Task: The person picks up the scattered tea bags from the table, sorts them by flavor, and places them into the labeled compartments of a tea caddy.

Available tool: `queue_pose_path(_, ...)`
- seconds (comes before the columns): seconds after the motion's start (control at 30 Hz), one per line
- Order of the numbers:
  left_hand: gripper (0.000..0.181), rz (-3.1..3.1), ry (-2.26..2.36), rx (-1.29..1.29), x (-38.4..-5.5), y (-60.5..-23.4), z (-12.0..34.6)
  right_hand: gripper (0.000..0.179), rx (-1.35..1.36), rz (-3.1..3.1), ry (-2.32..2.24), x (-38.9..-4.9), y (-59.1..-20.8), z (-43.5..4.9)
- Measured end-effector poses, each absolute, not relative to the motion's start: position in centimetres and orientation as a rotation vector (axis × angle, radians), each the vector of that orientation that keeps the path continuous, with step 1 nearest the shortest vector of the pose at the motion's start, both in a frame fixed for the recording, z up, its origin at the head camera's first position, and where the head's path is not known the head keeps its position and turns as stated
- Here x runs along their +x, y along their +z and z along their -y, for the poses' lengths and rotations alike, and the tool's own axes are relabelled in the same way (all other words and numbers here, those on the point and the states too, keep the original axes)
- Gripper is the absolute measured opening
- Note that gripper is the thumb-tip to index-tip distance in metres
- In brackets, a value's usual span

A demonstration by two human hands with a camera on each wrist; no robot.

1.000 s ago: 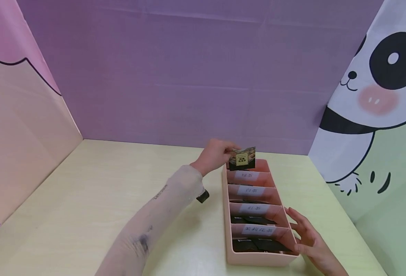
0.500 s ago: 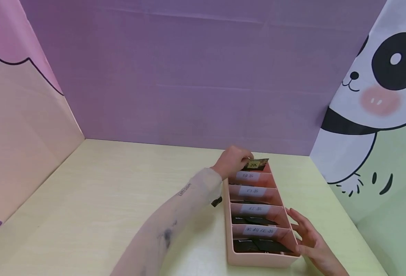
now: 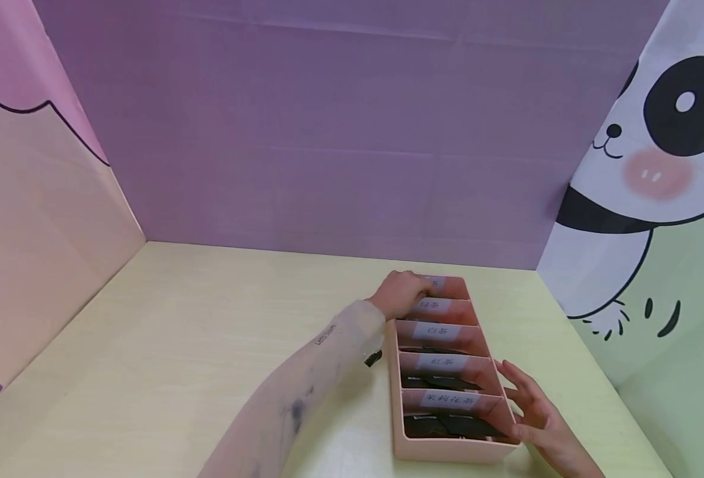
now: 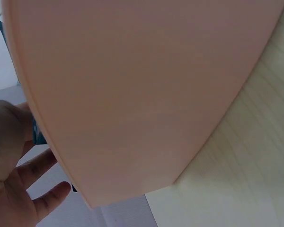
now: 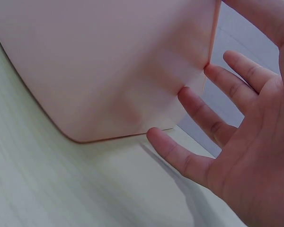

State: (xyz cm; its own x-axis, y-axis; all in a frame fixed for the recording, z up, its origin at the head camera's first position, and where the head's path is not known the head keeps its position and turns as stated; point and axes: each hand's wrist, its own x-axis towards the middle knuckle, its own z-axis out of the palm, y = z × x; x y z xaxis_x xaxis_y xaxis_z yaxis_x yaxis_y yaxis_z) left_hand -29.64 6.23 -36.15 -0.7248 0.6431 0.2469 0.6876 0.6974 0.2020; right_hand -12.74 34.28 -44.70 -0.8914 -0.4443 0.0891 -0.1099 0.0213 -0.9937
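A long pink divided box (image 3: 453, 450) stands on the table, white handwritten labels on its dividers. Dark tea sachets (image 3: 447, 425) lie in the nearer compartments. My left hand (image 3: 398, 294) reaches over the box's left rim into the farthest compartment, its fingertips hidden in the head view. In the left wrist view a dark sachet (image 4: 38, 133) shows at the rim, pinched by this hand, with other fingers spread outside the box. At the near right side, my right hand (image 3: 534, 418) has its fingers extended, fingertips touching the box's outer wall (image 5: 109, 71).
The pale wooden table (image 3: 208, 345) extends to the left of the box. A purple backdrop (image 3: 328, 133) rises behind it, and a panda-print panel (image 3: 627, 265) stands on the right.
My left hand has moved right and down with the sachet, from above the far end into the last compartment. The sachet has dropped out of the head view. My right hand stays put.
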Motion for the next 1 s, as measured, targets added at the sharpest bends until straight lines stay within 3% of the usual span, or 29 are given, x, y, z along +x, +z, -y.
queue_pose_path(0.2,0.032,2.911,-0.310,-1.091,-29.7,-36.5,-6.6,0.069,-0.501,-2.093,-1.927,-12.7,-45.0,-34.4)
queue_pose_path(0.6,0.066,3.049,-0.404,-1.171,-28.8,-36.5,-4.8,0.068,-0.532,-2.065,-1.945,-12.9,-45.0,-34.2)
queue_pose_path(1.0,0.072,3.009,-0.435,-0.804,-26.6,-37.0,-0.5,0.067,-0.349,-2.241,-1.779,-12.9,-43.7,-34.1)
